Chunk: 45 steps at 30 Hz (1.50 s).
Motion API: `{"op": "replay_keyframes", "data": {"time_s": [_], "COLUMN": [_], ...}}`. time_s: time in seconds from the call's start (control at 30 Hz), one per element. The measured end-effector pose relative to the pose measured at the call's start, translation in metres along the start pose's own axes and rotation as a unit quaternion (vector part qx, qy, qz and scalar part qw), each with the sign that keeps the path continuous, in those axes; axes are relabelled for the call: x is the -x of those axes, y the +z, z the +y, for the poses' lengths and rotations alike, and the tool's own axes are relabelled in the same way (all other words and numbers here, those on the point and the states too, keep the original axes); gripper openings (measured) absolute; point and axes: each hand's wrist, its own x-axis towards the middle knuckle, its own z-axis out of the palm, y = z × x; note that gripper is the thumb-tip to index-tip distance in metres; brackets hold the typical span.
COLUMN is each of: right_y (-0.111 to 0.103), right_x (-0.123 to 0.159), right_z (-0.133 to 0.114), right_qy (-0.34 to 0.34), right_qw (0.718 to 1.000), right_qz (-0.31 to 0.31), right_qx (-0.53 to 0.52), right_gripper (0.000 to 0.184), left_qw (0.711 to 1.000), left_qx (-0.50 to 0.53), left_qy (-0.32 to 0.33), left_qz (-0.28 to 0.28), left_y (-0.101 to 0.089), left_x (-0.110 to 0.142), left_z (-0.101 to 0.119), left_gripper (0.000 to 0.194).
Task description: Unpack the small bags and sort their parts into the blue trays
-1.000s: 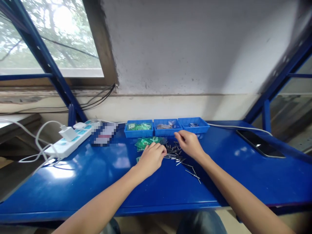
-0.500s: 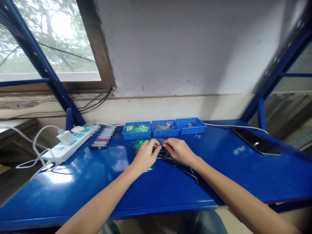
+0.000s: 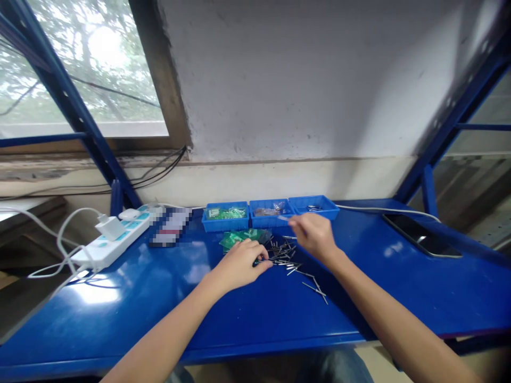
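My right hand (image 3: pixel 313 234) is raised in front of the blue bins, fingers pinched on a small pale piece (image 3: pixel 283 217) that is blurred by motion. Low over the table, my left hand (image 3: pixel 241 264) has its fingers curved and its thumb apart, at the left edge of a loose pile of thin metal pins (image 3: pixel 282 252). Behind its knuckles lie flat green packets (image 3: pixel 241 236), and a bit of green shows under its fingers. A few pins (image 3: pixel 315 289) trail off toward the front right.
Three blue bins stand along the back: one with green pieces (image 3: pixel 225 214), one with clear bags (image 3: pixel 268 208), one with a few metal pins (image 3: pixel 313 207). A white power strip (image 3: pixel 107 242) and a pixelated device (image 3: pixel 171 227) lie left, a black phone (image 3: pixel 421 234) right.
My hands, together over the pile before, have parted. The right has moved up and right with the small pale piece; the left has come down slightly nearer me, uncovering the pins and green packets.
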Motion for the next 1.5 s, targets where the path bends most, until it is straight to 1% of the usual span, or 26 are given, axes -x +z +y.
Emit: {"op": "replay_keyframes", "data": {"time_s": [0.03,0.07,0.1,0.13,0.17,0.2,0.23,0.3,0.33,0.4,0.47,0.53,0.6,0.67,0.77,0.87,0.93,1.03,1.13,1.2,1.37,1.5], "right_y": [-0.002,-0.004,-0.005,-0.006,-0.006,-0.005,-0.005,-0.003,-0.002,-0.001,0.0,0.002,0.004,0.007,0.011,0.012,0.013,0.013,0.012,0.011,0.009,0.011], "right_x": [-0.001,-0.001,0.0,0.001,0.004,0.006,0.008,0.009,0.009,0.005,0.002,0.002,0.004,0.006,0.008,0.008,0.008,0.008,0.008,0.008,0.008,0.008], "right_z": [0.011,0.023,0.034,0.044,0.052,0.056,0.057,0.049,0.039,0.014,-0.012,-0.033,-0.043,-0.045,-0.039,-0.036,-0.036,-0.037,-0.038,-0.038,-0.039,-0.04], "right_qy": [0.068,0.141,0.21,0.262,0.3,0.323,0.332,0.317,0.292,0.207,0.098,0.011,-0.031,-0.04,-0.048,-0.063,-0.061,-0.036,-0.022,-0.019,-0.027,-0.045], "right_qw": [0.997,0.987,0.972,0.956,0.941,0.93,0.926,0.933,0.943,0.959,0.963,0.958,0.957,0.961,0.969,0.974,0.976,0.975,0.974,0.973,0.971,0.971], "right_qz": [0.019,0.023,0.01,-0.018,-0.051,-0.083,-0.109,-0.143,-0.156,-0.179,-0.195,-0.208,-0.21,-0.201,-0.18,-0.167,-0.166,-0.172,-0.176,-0.175,-0.174,-0.173], "right_qx": [0.032,0.068,0.103,0.13,0.147,0.153,0.145,0.087,0.04,-0.07,-0.157,-0.196,-0.199,-0.187,-0.164,-0.14,-0.131,-0.139,-0.143,-0.148,-0.16,-0.161], "right_gripper": [0.035,0.035,0.035,0.035,0.037,0.04,0.042,0.041,0.039,0.034,0.03,0.026,0.023,0.019,0.013,0.015,0.017,0.015,0.017,0.018,0.013,0.013], "left_qw": [1.0,0.999,0.999,0.998,0.998,0.998,0.998,0.998,0.998,0.997,0.998,0.999,0.999,0.999,0.995,0.992,0.991,0.987,0.985,0.984,0.978,0.964], "left_qx": [-0.014,-0.029,-0.04,-0.045,-0.046,-0.043,-0.038,-0.035,-0.039,-0.055,-0.063,-0.054,-0.026,0.008,0.043,0.061,0.069,0.079,0.074,0.067,0.094,0.132], "left_qy": [0.01,0.013,0.013,0.013,0.011,0.009,0.008,0.005,0.005,0.009,0.01,0.003,-0.003,-0.013,-0.039,-0.045,-0.045,-0.052,-0.053,-0.052,-0.064,-0.086], "left_qz": [-0.015,-0.024,-0.032,-0.039,-0.045,-0.049,-0.052,-0.055,-0.054,-0.048,-0.028,-0.001,0.025,0.052,0.085,0.099,0.109,0.132,0.147,0.155,0.175,0.213], "left_y": [0.0,0.0,0.0,0.0,0.001,0.001,0.002,0.004,0.005,0.008,0.01,0.01,0.008,0.005,0.003,0.004,0.005,0.005,0.005,0.005,0.007,0.005], "left_x": [0.001,0.002,0.003,0.004,0.004,0.004,0.004,0.003,0.003,0.002,0.0,-0.001,-0.002,-0.003,-0.003,-0.004,-0.004,-0.003,-0.003,-0.004,-0.006,-0.006], "left_z": [0.001,0.002,0.003,0.003,0.003,0.003,0.003,0.002,0.001,-0.001,-0.003,-0.006,-0.009,-0.01,-0.011,-0.01,-0.008,-0.005,-0.003,-0.003,-0.006,-0.003], "left_gripper": [0.014,0.011,0.008,0.006,0.006,0.008,0.009,0.011,0.011,0.013,0.015,0.014,0.012,0.01,0.008,0.007,0.007,0.004,0.002,0.007,0.01,0.011]}}
